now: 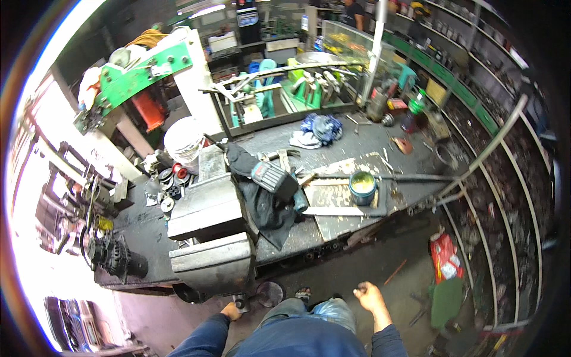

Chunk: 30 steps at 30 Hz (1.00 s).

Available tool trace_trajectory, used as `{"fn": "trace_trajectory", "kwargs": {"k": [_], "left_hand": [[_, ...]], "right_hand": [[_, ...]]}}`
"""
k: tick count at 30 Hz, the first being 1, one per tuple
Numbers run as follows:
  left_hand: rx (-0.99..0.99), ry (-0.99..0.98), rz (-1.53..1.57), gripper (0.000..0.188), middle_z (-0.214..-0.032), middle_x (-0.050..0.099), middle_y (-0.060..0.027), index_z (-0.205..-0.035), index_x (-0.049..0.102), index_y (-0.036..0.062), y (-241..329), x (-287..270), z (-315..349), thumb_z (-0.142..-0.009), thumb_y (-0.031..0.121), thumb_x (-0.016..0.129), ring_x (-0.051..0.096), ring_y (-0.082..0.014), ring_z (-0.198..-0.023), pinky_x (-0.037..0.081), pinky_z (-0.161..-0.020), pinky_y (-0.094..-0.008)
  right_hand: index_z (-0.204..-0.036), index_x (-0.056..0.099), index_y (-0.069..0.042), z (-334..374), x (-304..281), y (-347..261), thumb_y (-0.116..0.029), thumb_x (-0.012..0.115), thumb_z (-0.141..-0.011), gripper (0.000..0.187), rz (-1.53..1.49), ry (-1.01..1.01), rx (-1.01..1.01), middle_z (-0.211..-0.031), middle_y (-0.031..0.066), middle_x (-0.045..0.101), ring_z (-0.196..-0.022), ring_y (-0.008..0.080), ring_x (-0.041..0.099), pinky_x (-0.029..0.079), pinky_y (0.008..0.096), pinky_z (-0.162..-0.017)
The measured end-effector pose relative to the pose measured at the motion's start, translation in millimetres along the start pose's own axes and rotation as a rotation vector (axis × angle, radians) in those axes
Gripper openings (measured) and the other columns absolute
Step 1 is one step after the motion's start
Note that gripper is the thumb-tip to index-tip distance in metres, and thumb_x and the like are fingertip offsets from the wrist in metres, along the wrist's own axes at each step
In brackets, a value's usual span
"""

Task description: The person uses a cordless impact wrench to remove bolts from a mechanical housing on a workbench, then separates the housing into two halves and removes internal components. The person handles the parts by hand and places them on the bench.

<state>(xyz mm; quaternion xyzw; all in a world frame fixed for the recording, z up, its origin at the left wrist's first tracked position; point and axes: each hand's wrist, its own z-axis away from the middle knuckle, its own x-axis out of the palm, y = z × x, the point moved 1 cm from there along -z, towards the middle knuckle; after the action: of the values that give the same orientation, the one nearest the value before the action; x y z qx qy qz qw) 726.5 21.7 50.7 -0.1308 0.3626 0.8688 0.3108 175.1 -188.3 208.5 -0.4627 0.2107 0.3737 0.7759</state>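
Note:
A large grey bench vise is mounted at the front edge of the workbench, its two wide jaws slightly apart. My left hand is low in front of it, with the fingers closed at the dark end of the vise screw. Away from the bench, over the floor, is my right hand. Its fingers are curled in, and a small dark spot shows at the fingertips; what it is I cannot make out. Just right of the vise, a grey-and-black power tool lies on a dark cloth.
An open can stands on a worn board on the workbench. An alternator-like part sits at the left end, beyond it a white bucket. A hand-tool rack is behind. Metal shelving curves along the right.

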Motion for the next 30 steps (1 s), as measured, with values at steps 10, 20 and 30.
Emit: {"fn": "trace_trajectory", "kwargs": {"k": [10,20,30], "left_hand": [[-0.638,0.481,0.93,0.026,-0.09,0.077,-0.0127,-0.109,0.074,-0.001,45.8,79.6,65.1,-0.098,0.021,0.066,0.075,-0.0244,-0.074,0.057,-0.059,-0.0384],[-0.581,0.797,1.19,0.021,-0.087,0.072,-0.0109,-0.107,0.072,-0.0014,138.9,196.1,108.4,-0.096,0.015,0.066,0.069,-0.0211,-0.072,0.053,-0.061,-0.0341],[-0.818,0.663,1.164,0.03,-0.094,0.075,-0.0204,-0.102,0.073,-0.0008,165.6,309.2,161.4,-0.097,0.027,0.062,0.07,-0.0322,-0.084,0.054,-0.075,-0.0442]], "right_hand": [[-0.129,0.066,0.0,-147.8,-86.0,-406.5,-0.038,0.083,-0.088,0.059,-0.141,0.283,-1.258,-0.127,0.0216,0.066,-0.121,0.0428,0.062,0.05,0.0492,-0.107],[-0.154,0.054,-0.007,-270.2,27.5,-598.7,-0.048,0.09,-0.077,0.094,0.348,-0.323,-1.022,-0.151,0.0262,0.059,-0.14,0.0411,0.057,0.046,0.0455,-0.119],[-0.125,0.073,-0.008,-311.0,-47.5,-573.1,-0.029,0.08,-0.081,0.049,0.198,0.19,-0.987,-0.122,0.0221,0.073,-0.116,0.0401,0.07,0.055,0.049,-0.101]]}}
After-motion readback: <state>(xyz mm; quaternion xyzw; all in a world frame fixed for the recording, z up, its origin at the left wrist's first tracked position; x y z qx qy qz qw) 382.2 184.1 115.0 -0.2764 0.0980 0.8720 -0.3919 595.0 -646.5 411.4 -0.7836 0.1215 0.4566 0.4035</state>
